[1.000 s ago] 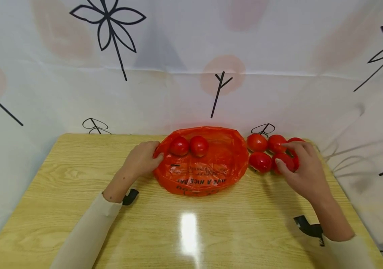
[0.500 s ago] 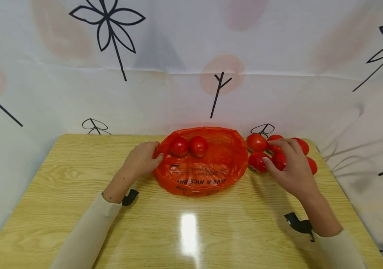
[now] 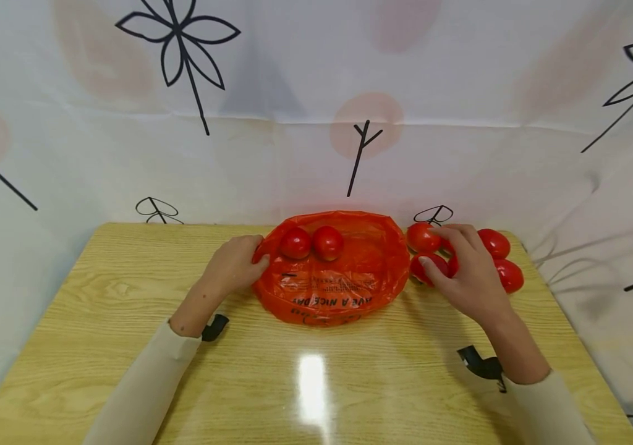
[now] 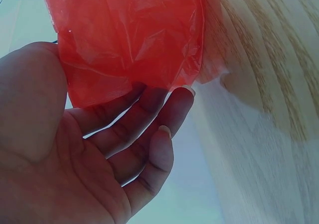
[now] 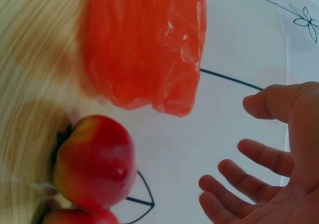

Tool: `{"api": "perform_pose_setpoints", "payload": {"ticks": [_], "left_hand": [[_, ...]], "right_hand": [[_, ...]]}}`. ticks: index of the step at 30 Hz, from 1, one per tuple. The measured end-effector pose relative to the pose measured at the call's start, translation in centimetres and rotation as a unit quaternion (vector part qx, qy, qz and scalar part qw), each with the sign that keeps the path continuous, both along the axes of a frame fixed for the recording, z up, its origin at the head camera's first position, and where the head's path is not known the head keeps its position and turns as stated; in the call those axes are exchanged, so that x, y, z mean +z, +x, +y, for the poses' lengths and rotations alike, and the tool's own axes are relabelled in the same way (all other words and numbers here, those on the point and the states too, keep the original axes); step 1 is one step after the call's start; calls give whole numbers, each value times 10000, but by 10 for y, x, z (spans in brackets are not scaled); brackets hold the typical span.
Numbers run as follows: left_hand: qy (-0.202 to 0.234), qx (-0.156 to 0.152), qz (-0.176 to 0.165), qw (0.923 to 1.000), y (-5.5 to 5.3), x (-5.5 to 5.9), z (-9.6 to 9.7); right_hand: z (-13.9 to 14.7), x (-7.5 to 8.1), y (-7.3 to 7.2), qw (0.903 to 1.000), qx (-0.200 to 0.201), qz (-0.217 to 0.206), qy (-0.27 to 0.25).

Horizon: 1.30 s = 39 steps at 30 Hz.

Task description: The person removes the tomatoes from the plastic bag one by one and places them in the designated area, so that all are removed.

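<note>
My left hand (image 3: 232,267) pinches the left rim of an orange-red plastic bag (image 3: 322,300), thumb over the edge and fingers behind it. The bag stands with its mouth spread, dark printing on its front. Two red tomatoes (image 3: 328,243) sit together inside. My right hand (image 3: 473,278) is over a cluster of several tomatoes (image 3: 509,275) to the right of the bag, partly hiding some of them. In the right wrist view its thumb and fingers are spread, with nothing between them. A tomato (image 5: 97,162) with a green calyx lies nearest the bag's side there.
Everything rests on a wood-grain table (image 3: 127,290) with its back edge against a white patterned cloth (image 3: 272,161). Black wrist pieces (image 3: 483,364) stick out under both forearms. A bright light reflection (image 3: 312,386) shows on the table in front.
My right hand has moved left across the tomatoes toward the bag, uncovering the ones at the far right. The left hand and the bag have stayed in place.
</note>
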<state>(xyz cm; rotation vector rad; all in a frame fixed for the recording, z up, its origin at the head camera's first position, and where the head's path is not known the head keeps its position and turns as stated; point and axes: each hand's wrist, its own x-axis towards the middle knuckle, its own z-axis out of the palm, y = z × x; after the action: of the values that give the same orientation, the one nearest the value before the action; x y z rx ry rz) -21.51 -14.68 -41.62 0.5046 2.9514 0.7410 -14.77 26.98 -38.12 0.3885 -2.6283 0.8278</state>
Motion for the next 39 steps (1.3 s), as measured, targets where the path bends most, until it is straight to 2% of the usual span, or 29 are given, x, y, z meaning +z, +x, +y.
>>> {"api": "perform_pose_setpoints", "payload": {"ticks": [8, 24, 33, 39], "left_hand": [[-41, -25, 61, 10000, -1, -2, 0], [-21, -9, 21, 10000, -1, -2, 0], [-15, -1, 6, 10000, -1, -2, -1], [-21, 11, -29, 10000, -1, -1, 0]], "right_hand": [[-8, 0, -4, 9998, 45, 91, 144], [-30, -2, -13, 9990, 435, 21, 63], [-40, -8, -20, 9974, 698, 174, 84], [-45, -12, -23, 9966, 825, 80, 15]]}}
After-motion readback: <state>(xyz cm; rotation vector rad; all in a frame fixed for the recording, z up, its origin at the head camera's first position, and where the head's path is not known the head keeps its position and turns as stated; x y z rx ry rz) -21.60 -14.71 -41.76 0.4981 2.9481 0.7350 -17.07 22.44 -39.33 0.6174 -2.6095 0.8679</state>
